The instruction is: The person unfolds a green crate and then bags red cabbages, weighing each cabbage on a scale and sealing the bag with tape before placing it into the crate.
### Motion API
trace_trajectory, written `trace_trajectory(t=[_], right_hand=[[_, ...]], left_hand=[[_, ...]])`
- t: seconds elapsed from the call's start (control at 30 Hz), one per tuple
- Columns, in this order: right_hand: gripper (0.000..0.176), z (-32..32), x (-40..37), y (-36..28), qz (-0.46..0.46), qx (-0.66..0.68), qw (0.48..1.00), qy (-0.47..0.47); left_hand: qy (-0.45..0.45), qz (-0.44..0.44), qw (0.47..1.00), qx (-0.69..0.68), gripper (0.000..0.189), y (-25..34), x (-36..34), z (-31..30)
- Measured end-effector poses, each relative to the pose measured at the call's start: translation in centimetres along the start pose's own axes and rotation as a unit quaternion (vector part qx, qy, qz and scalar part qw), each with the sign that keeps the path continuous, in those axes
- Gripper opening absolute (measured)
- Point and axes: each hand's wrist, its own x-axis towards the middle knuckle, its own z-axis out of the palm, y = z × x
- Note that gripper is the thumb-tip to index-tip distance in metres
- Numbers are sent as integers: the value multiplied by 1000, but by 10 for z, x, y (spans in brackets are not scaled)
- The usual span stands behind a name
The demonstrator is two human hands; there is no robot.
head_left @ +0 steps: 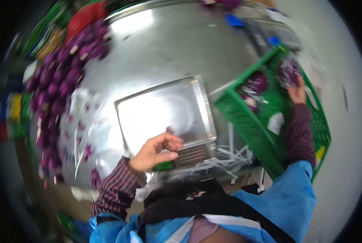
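My right hand [297, 91] reaches into the green crate [246, 121] on the right, its fingers around a red cabbage [288, 73] in clear plastic wrap. More wrapped red cabbages [256, 82] lie at the crate's near-left side, beside a white label [275, 122]. Over the front edge of the weighing scale [164, 111], my left hand [154, 152] hovers with loosely bent fingers, the thumb apart and nothing held. A small purple scrap [169, 129] shows on the scale's metal plate, just beyond the left fingertips.
A large heap of red cabbages [57, 85] covers the table's left side, with a red bag [85, 20] behind it. Clear plastic film and purple leaf scraps [87, 150] lie nearby. White strips [229, 156] tangle beside the scale's keypad [191, 156]. Blurred equipment stands at the back right.
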Motion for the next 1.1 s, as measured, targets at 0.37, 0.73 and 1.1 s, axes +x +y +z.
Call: trace_trajectory(t=[0.37,0.73,1.1], right_hand=[[64,-8,158,27,-258,-778,572,19],[48,490,-166,221,-100,-518,764,-371],[45,641,-215,473,157,-606,444,-641]], left_hand=[[271,-59,789,548,30,-181,-233,-162],[373,44,801,466,22,-186,-259,-195],[467,200,858,-78,14,-146,-380,-304]])
